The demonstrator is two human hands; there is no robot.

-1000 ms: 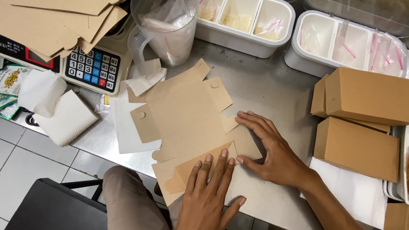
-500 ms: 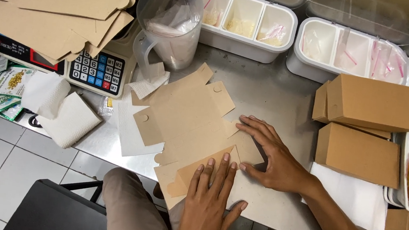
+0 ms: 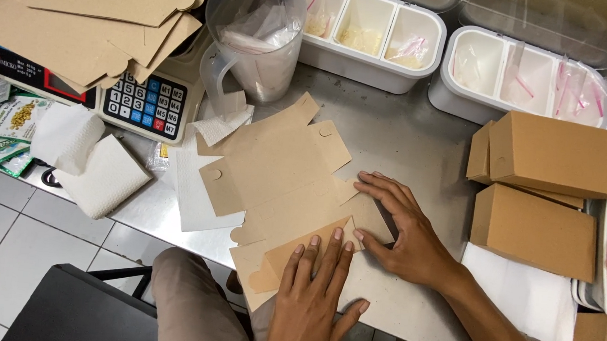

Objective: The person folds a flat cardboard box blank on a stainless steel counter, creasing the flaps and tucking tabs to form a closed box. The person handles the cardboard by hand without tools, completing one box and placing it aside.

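A flat cardboard box blank [image 3: 281,183] lies on the steel table [image 3: 407,135], its long axis running slantwise from the near edge by the fingers up and away toward the plastic jug [image 3: 256,37]. Most of the sheet spreads beyond and to the left of both sets of fingertips. The left hand [image 3: 312,294] lies flat on the nearest flap, fingers straight and close together, pressing down along a fold and gripping nothing. The right hand [image 3: 403,232] rests just beside it on the sheet's right edge, fingers spread a little and flat, thumb angled toward the left fingertips; it too pins the card without closing on it. Both hands touch the blank, and the left covers more of the folded flap. Well to the right of the right hand's fingers stand folded boxes [image 3: 540,189]; far beyond the left fingertips, a pile of blanks [image 3: 78,8] sits on a scale [image 3: 139,103].
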